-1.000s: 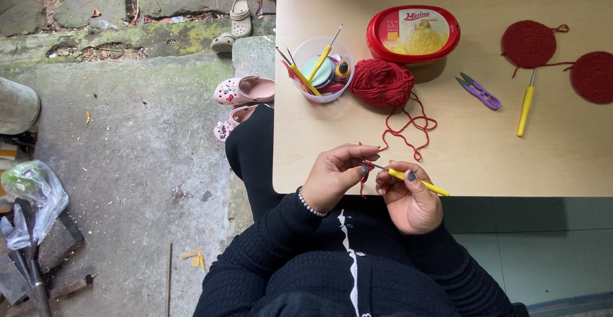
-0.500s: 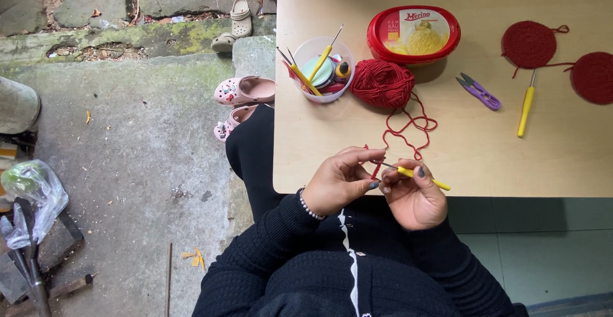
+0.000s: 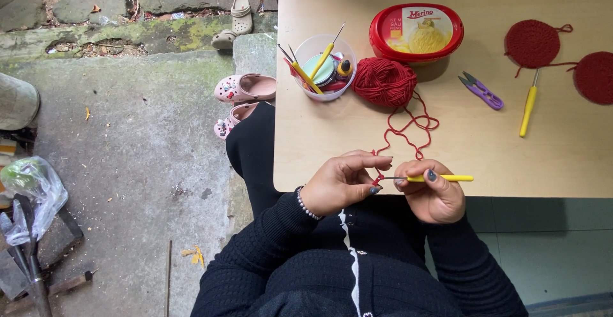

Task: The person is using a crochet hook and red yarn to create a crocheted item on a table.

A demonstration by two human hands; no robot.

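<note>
1. The left hand (image 3: 341, 183) was closed in a pinch on the red yarn strand (image 3: 408, 125) at the near edge of the desk (image 3: 485, 157), its fingertips pressed on a small start of stitches, too small to make out clearly.
2. The right hand (image 3: 434, 196) was closed around the yellow-handled crochet hook (image 3: 434, 178), held level; the metal tip pointed toward the left hand's pinch and met the strand there.
3. The strand ran from the pinch up across the desk in loose curls to the red yarn ball (image 3: 385, 82), which sat between the clear plastic cup (image 3: 324, 68) and the red-lidded tub (image 3: 416, 33).
4. Handling, as a judgement: the yarn appeared soft, light and limp, best taken close to the working loop to keep tension; the hook appeared stiff and light, best taken on its yellow grip, away from the thin metal shaft.
5. Count: one yarn ball; two finished red crochet rounds (image 3: 533, 42), joined by a strand, at the far right of the desk; two loose yellow-handled hooks, one in the right hand and a spare hook (image 3: 528, 109) lying below the rounds; one purple thread snips (image 3: 482, 91).
6. The cup held several more tools, their number not clear. Pink clogs (image 3: 246, 88) lay on the concrete floor (image 3: 128, 138) beside the desk.
</note>
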